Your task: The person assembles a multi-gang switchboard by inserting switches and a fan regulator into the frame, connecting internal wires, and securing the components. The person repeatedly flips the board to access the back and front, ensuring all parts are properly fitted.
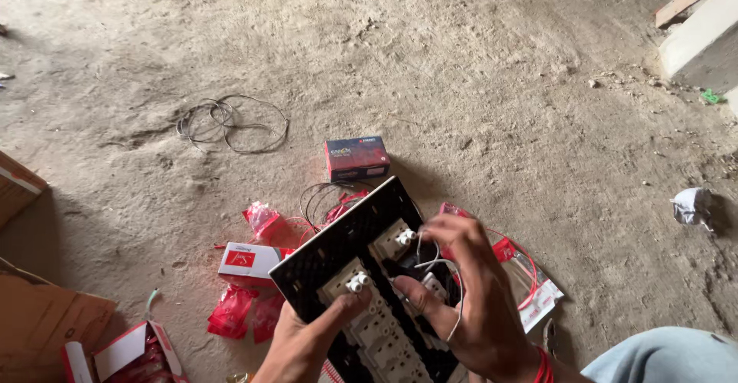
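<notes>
Open box (131,348) at 7 o'clock: red packets inside. Small box (247,260) shut, contents hidden. Left hand (304,344) curls under plate (361,275), thumb pressed on white switch (357,281). Plate tilted, centre-low, backs of switches showing. Right hand (473,298) half closed, fingertips pinching white wire (434,264) at plate's 3 o'clock edge. Dark box (357,158) at 12 o'clock, shut.

An unfinished building site: bare dusty concrete floor (477,68), loose wire coil (231,124), scattered packaging.

A dark blue-and-red cardboard box (357,158) lies at twelve o'clock of the frame's centre, a small white-and-red carton (249,260) at eight, red plastic packets (233,311) below it.
</notes>
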